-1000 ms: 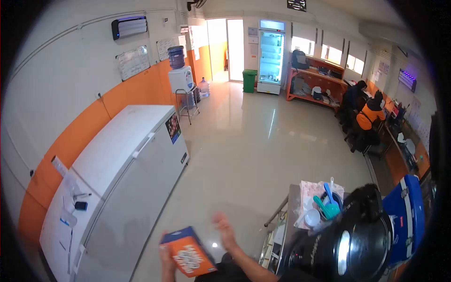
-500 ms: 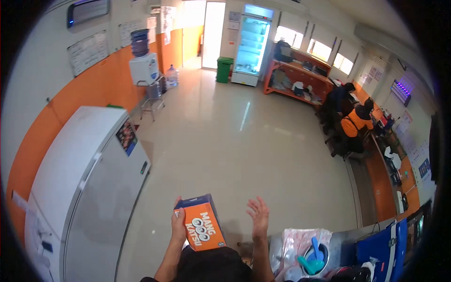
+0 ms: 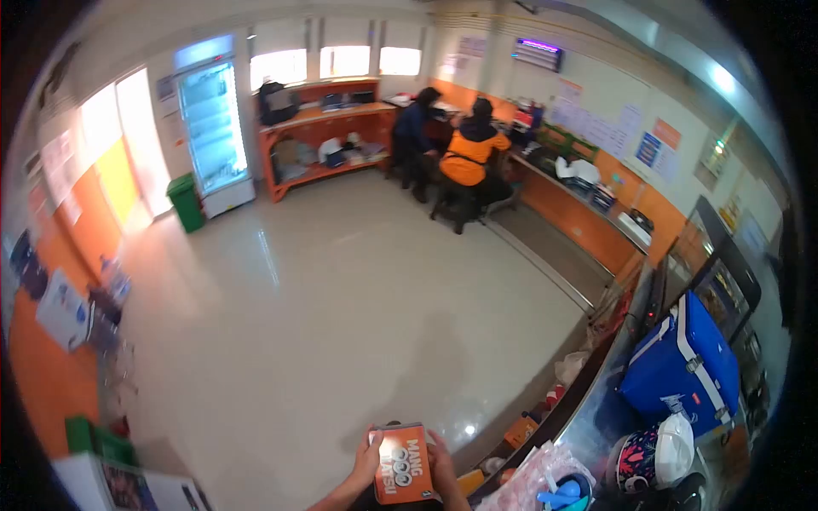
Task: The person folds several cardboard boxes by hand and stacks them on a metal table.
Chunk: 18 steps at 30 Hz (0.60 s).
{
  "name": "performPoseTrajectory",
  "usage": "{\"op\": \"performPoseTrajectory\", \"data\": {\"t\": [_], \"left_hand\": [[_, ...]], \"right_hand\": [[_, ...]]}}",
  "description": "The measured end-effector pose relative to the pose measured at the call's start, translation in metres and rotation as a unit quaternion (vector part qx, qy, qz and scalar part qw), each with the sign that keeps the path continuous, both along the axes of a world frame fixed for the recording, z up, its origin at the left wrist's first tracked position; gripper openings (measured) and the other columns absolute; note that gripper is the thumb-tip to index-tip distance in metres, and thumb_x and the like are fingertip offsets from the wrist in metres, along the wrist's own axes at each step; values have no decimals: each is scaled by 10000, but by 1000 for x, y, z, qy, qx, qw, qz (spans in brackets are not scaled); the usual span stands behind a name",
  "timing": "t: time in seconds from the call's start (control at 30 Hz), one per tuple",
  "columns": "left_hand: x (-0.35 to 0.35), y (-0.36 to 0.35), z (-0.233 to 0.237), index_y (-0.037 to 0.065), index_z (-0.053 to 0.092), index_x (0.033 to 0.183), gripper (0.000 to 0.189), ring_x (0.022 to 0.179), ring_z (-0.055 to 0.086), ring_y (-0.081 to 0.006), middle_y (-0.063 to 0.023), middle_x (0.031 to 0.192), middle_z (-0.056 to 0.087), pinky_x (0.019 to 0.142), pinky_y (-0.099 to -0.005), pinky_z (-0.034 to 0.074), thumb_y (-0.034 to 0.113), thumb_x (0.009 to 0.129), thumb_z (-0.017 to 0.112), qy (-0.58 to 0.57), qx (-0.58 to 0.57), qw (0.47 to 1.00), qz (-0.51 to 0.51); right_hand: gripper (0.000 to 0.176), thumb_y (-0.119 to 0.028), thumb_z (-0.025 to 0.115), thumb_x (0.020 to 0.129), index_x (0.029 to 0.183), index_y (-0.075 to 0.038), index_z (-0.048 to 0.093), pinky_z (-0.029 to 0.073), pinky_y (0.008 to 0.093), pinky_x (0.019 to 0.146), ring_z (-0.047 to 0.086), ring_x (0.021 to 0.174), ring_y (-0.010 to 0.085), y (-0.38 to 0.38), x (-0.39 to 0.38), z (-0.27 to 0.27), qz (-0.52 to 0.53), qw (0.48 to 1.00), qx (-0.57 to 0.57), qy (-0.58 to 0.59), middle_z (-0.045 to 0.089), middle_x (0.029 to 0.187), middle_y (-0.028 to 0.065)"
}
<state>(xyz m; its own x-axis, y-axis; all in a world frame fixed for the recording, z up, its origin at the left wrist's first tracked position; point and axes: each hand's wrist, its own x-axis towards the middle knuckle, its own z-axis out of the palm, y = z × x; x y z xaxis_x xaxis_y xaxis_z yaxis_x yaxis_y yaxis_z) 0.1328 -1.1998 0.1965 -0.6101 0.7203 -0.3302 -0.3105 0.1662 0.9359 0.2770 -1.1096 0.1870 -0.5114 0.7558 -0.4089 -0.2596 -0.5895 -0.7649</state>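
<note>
An orange cardboard box (image 3: 405,468) printed "MANG KATSU" is held low in front of my body, at the bottom middle of the head view. My left hand (image 3: 366,464) grips its left side, thumb over the front edge. Against the box's right side lies my right hand (image 3: 440,467), its fingers curled along that edge. The far side of the box is hidden from me.
On the counter (image 3: 588,409) to my right sit a blue cooler box (image 3: 686,375), a patterned container (image 3: 639,460) and blue scoops (image 3: 562,494). Two people (image 3: 473,153) sit at a far bench. A lit display fridge (image 3: 213,128) and green bin (image 3: 186,203) stand far left.
My view has turned to the right, towards the counter and the seated people. My right hand, previously raised with spread fingers, has come down onto the box's right side. The left hand keeps its hold.
</note>
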Motion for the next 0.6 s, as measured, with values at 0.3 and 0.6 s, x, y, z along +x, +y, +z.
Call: {"op": "performPoseTrajectory", "data": {"t": [0.3,0.6], "left_hand": [[-108,230,-14,5,365,1283,547,1053,547,-229,-149,1146,529,911,-379,462,457,977,337,4,115,993,33],[-173,484,-16,28,268,1315,545,1055,550,-252,-139,1187,489,888,-402,475,447,975,349,-263,248,932,12]], "right_hand": [[567,-439,399,953,1378,-72,323,397,346,942,496,1103,244,257,-119,-23,35,927,323,-189,500,1219,170],[581,-434,407,962,1408,-85,278,460,352,828,548,973,191,478,-108,38,-98,970,186,-126,511,1196,136]]}}
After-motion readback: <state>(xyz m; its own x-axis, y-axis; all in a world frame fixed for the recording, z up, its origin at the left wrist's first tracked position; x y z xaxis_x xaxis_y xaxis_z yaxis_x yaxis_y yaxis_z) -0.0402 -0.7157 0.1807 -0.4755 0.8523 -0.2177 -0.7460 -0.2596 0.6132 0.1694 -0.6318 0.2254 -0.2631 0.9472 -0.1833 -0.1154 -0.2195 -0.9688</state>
